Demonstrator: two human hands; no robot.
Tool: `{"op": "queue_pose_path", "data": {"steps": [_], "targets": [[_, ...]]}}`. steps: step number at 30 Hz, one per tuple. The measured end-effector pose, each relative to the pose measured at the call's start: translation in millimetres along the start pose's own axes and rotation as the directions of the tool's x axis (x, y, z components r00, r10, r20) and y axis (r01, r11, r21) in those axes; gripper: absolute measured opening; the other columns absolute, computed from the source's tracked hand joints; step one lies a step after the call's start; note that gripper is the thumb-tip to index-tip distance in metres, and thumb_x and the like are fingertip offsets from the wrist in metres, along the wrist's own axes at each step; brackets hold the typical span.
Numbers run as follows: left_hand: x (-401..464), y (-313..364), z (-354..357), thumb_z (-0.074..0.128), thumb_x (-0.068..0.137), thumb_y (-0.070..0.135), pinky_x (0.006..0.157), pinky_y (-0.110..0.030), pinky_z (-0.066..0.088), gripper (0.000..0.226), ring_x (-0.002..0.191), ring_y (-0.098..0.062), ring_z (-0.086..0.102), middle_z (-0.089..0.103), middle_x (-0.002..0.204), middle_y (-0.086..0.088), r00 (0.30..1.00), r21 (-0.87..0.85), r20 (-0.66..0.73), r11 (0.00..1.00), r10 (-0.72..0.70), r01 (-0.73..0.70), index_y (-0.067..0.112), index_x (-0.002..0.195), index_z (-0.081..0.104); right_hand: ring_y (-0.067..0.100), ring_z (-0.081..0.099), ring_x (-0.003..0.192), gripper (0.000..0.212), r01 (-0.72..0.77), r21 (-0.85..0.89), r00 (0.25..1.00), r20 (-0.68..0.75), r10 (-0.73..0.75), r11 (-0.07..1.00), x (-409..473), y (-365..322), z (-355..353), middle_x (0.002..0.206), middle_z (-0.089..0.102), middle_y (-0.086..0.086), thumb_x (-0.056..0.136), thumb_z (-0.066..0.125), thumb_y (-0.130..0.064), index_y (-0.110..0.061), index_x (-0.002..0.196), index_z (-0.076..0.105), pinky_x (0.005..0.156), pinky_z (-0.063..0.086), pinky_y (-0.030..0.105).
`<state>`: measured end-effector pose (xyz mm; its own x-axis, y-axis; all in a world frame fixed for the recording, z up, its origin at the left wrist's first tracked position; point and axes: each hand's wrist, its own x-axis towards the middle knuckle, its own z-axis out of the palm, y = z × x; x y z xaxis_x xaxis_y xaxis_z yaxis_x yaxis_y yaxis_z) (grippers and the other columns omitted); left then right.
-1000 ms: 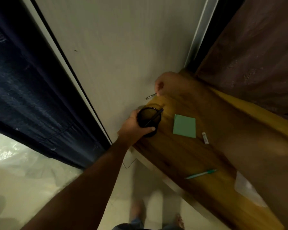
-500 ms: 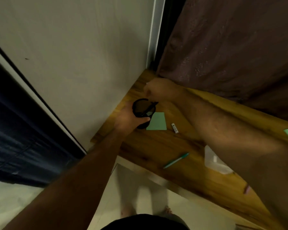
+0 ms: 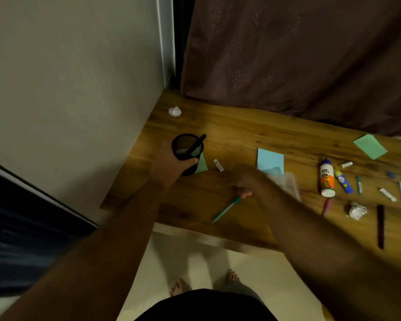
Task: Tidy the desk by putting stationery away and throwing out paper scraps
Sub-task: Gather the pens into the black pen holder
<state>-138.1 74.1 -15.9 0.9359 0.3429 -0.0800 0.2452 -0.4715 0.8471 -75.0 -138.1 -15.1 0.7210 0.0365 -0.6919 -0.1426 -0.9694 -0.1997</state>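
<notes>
Fingers (image 3: 244, 193) of the right hand (image 3: 245, 179) pinch the teal pen's (image 3: 226, 209) upper end.

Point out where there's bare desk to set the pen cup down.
Bare wood lies between the crumpled paper ball by the wall and the blue note, behind the pen cup in the left hand. The right end around the glue bottle is crowded. The right hand is at the teal pen.

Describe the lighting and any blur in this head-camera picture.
Head view: dim, warm light throughout; the right hand at the teal pen is motion-blurred, while the left hand holding the black mesh cup is sharper; wide-angle bending at the edges.
</notes>
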Motion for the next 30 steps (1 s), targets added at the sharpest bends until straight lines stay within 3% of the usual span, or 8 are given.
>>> {"op": "queue_pose_path", "data": {"steps": [5,8,13,18,20,23,28,30], "targets": [[-4.5,8.9,8.4,0.086,0.065,0.039,0.088,-0.025,0.047,0.082,0.115,-0.014,0.054,0.056,0.128,0.002,1.000,-0.036,0.002,0.999,0.019,-0.019,0.017,0.133,0.046,0.023,0.069,0.082,0.017,-0.001,-0.007,0.968,-0.250,-0.001,1.000,-2.6,17.7,28.3,0.093,0.069,0.010,0.091,0.063,-0.029,-0.013,0.086,0.062,0.079,0.060,0.039],[-6.5,12.6,12.0,0.086,0.065,0.041,0.091,-0.027,0.047,0.083,0.117,-0.015,0.054,0.056,0.129,0.003,0.999,-0.045,0.025,0.998,0.035,-0.034,0.019,0.134,0.044,0.022,0.067,0.081,0.016,-0.036,0.030,0.944,-0.327,0.044,0.999,-7.3,21.0,31.0,0.090,0.067,0.007,0.088,0.066,-0.030,-0.016,0.082,0.061,0.079,0.059,0.038],[-7.0,16.0,17.4,0.085,0.065,0.042,0.089,-0.026,0.045,0.085,0.118,-0.017,0.054,0.056,0.131,0.002,0.998,-0.038,0.054,0.999,0.039,-0.037,0.019,0.136,0.043,0.024,0.070,0.073,0.025,-0.063,0.141,0.960,-0.263,0.099,0.988,-8.5,31.2,49.1,0.083,0.069,0.009,0.086,0.071,-0.037,-0.014,0.083,0.063,0.073,0.060,0.039],[-8.9,20.6,22.9,0.085,0.065,0.042,0.088,-0.024,0.043,0.085,0.118,-0.015,0.054,0.056,0.130,0.004,0.995,-0.017,0.083,0.998,0.063,-0.062,0.019,0.136,0.043,0.022,0.073,0.064,0.020,-0.051,0.377,0.980,-0.158,0.119,0.925,-6.0,32.6,55.2,0.070,0.073,0.012,0.093,0.064,-0.017,-0.003,0.078,0.065,0.070,0.062,0.040],[-9.7,22.9,23.6,0.085,0.065,0.041,0.089,-0.026,0.044,0.084,0.117,-0.015,0.055,0.056,0.129,0.004,0.993,-0.020,0.088,0.997,0.073,-0.072,0.019,0.135,0.044,0.021,0.073,0.061,0.011,-0.027,0.486,0.975,-0.179,0.130,0.873,-10.9,27.8,46.7,0.072,0.072,0.011,0.093,0.061,-0.011,0.000,0.093,0.060,0.059,0.062,0.036],[-9.2,24.4,24.6,0.086,0.065,0.039,0.089,-0.026,0.045,0.082,0.114,-0.015,0.055,0.057,0.128,0.003,0.993,-0.024,0.096,0.997,0.073,-0.071,0.019,0.134,0.045,0.022,0.072,0.064,0.029,0.135,0.630,0.939,-0.328,0.105,0.765,-24.0,19.8,16.6,0.089,0.069,0.012,0.092,0.060,-0.006,-0.016,0.113,0.043,0.046,0.055,0.029],[-9.7,32.8,31.7,0.085,0.063,0.042,0.084,-0.025,0.045,0.081,0.110,-0.012,0.057,0.057,0.118,0.010,0.989,-0.011,0.127,0.997,0.077,-0.076,0.020,0.131,0.046,0.025,0.067,0.056,0.024,0.529,0.694,0.777,-0.627,0.049,0.487,-64.9,15.4,-65.6,0.087,0.070,0.014,0.088,0.065,-0.009,-0.025,0.087,0.047,0.059,0.057,0.039],[-11.3,42.1,38.3,0.086,0.065,0.039,0.083,-0.024,0.043,0.080,0.109,-0.011,0.055,0.057,0.120,0.008,0.980,0.005,0.166,0.994,0.107,-0.109,0.020,0.131,0.046,0.029,0.071,0.065,0.025,0.647,0.583,0.663,-0.749,0.016,0.492,-69.1,16.8,-84.9,0.085,0.069,0.010,0.083,0.071,-0.019,-0.028,0.083,0.048,0.060,0.059,0.044]]}}
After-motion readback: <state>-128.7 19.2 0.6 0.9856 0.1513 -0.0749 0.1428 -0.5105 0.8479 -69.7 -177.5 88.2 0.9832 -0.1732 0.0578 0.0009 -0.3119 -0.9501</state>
